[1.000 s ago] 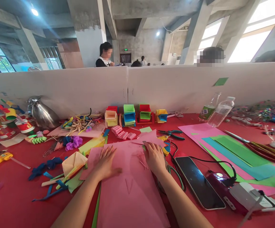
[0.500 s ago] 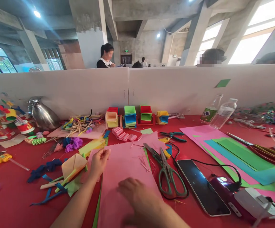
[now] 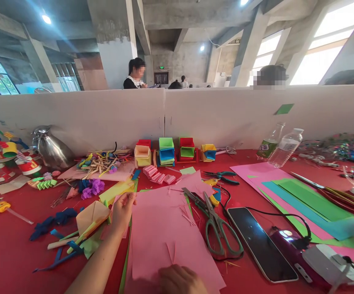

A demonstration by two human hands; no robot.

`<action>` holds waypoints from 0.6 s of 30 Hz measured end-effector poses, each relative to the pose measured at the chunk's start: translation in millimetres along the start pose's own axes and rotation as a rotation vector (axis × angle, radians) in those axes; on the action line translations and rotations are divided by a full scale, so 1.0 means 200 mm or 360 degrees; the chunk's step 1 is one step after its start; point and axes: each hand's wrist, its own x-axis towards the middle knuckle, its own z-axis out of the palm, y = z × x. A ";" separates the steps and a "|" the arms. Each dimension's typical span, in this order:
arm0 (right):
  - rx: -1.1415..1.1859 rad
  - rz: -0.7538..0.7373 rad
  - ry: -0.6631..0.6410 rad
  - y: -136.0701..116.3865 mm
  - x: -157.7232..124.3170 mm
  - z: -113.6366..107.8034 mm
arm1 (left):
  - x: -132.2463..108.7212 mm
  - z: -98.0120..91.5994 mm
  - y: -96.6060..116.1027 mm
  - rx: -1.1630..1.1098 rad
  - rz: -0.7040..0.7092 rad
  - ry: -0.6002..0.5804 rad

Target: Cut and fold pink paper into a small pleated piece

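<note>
left hand [image 3: 122,212] pinches the far left corner of the pink sheet [image 3: 164,228], flat on the red bench [image 3: 17,253]; right hand [image 3: 179,281] rests on its near edge, mostly cut off, grip unclear; green scissors [image 3: 218,228] lie beyond it, rightward

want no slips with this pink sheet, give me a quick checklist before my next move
1. Grip: left hand pinches the pink sheet near its far left corner: ok.
2. Near edge: right hand rests on it: ok.
3. Sheet bare: thin slivers lie on it: not ok.
4. Clear of scissors: blades lie at its right edge: cannot tell.
5. Clear of phone: ok.
</note>
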 end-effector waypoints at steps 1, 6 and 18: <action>0.0086 0.0148 0.0014 0.00 0.02 -0.03 | 0.00 0.00 0.00 -0.0035 -0.0002 0.0042; 0.0669 0.1342 0.0279 0.07 0.18 -0.30 | 0.04 -0.01 -0.04 -0.0249 -0.0069 0.0254; -0.0223 0.0869 0.1591 0.41 0.47 -0.85 | 0.00 0.02 -0.01 -0.0427 -0.0170 0.0151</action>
